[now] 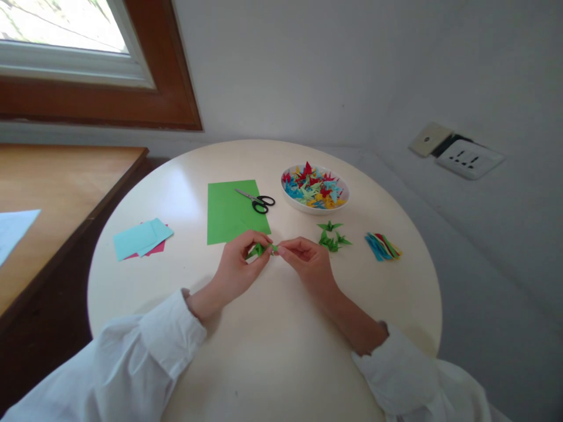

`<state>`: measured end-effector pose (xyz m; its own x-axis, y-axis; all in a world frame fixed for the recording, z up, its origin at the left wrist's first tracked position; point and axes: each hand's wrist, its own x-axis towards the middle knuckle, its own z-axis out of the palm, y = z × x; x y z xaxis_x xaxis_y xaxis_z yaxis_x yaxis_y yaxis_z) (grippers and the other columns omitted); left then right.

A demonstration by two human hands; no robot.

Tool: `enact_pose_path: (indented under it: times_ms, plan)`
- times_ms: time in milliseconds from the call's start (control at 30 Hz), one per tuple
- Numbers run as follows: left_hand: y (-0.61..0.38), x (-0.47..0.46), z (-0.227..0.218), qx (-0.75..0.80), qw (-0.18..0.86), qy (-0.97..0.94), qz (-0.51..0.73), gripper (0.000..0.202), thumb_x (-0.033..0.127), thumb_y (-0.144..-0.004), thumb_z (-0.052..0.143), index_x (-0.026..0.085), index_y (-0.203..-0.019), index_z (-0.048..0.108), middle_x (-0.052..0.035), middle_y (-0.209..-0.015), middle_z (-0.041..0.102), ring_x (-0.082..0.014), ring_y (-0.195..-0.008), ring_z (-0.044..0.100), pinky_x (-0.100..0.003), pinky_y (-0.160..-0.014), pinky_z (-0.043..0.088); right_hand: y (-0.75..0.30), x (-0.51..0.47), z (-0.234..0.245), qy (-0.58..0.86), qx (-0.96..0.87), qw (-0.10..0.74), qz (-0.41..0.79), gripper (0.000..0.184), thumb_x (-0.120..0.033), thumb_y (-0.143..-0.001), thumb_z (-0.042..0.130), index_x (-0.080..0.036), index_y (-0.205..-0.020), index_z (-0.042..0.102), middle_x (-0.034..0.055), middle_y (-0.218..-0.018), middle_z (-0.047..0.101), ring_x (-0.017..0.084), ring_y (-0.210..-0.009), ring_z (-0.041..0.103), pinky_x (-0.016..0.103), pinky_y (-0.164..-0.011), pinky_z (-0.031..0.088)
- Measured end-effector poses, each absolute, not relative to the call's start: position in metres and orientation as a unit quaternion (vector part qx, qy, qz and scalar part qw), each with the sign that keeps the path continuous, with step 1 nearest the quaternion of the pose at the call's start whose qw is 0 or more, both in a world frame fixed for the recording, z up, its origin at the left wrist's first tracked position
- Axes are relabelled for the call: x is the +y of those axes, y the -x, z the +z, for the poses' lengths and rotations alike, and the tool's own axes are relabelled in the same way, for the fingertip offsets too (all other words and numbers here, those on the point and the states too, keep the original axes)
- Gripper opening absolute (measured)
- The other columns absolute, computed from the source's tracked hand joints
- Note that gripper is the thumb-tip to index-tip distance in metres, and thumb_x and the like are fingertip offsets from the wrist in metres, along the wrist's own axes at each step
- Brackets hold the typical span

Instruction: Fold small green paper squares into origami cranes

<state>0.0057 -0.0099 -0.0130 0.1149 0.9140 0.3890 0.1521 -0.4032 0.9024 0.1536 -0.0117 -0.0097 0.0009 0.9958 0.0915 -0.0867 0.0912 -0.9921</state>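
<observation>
A small folded green paper piece (263, 250) hangs just above the round white table (264, 351), pinched from both sides. My left hand (240, 264) grips its left end with closed fingers. My right hand (305, 258) pinches its right tip between thumb and fingers. Both wrists rest near the tabletop, in white sleeves. A green paper sheet (231, 211) lies just behind my hands, with black-handled scissors (257, 200) on its right edge.
A white bowl (315, 190) full of small coloured paper cranes stands at the back right. Three green folded cranes (333, 235) and a bundle of coloured paper strips (382, 246) lie right of my hands. Light blue and pink sheets (141, 239) lie at the left.
</observation>
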Motion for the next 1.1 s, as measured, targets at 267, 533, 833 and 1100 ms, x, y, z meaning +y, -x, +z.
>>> enact_pose_path:
  times_ms: [267,533,833,1100]
  plan:
    - [-0.0056,-0.0099,-0.0132,0.415,0.362,-0.647,0.528,0.003,0.016,-0.072,0.059,0.018,-0.074,0.057,-0.0053,-0.084,0.064,-0.0146,-0.08,0.06,-0.026,-0.069,0.047,-0.1532,-0.0097,-0.0087,0.47,-0.491,0.529,0.508,0.016,-0.032,-0.063,0.069,-0.017,-0.062,0.064,0.0012,-0.056,0.067,0.01,-0.049,0.053,0.024,-0.049,0.041]
    - [-0.0071,-0.0102,-0.0101,0.425,0.368,-0.633,0.532,0.005,0.017,-0.071,0.06,0.017,-0.076,0.058,-0.0051,-0.081,0.065,-0.0142,-0.075,0.06,-0.026,-0.066,0.048,-0.1523,-0.0112,-0.0078,0.459,-0.506,0.541,0.49,0.014,-0.03,-0.065,0.068,-0.017,-0.063,0.063,0.0012,-0.056,0.067,0.011,-0.05,0.056,0.025,-0.051,0.045]
    - [-0.0056,-0.0082,-0.0139,0.443,0.331,-0.657,0.513,0.008,0.019,-0.074,0.057,0.017,-0.08,0.061,-0.0029,-0.075,0.063,-0.0133,-0.07,0.057,-0.026,-0.064,0.045,-0.1492,-0.0107,-0.0087,0.435,-0.479,0.568,0.509,0.018,-0.03,-0.062,0.071,-0.017,-0.068,0.061,-0.0003,-0.058,0.065,0.014,-0.053,0.063,0.026,-0.051,0.048]
    - [-0.0069,-0.0088,-0.0123,0.45,0.34,-0.64,0.521,0.006,0.021,-0.071,0.059,0.018,-0.076,0.06,-0.0033,-0.076,0.063,-0.0135,-0.07,0.057,-0.026,-0.063,0.045,-0.1495,-0.0107,-0.0105,0.432,-0.488,0.573,0.497,0.02,-0.033,-0.064,0.071,-0.018,-0.07,0.06,-0.0001,-0.059,0.065,0.015,-0.054,0.064,0.027,-0.051,0.05]
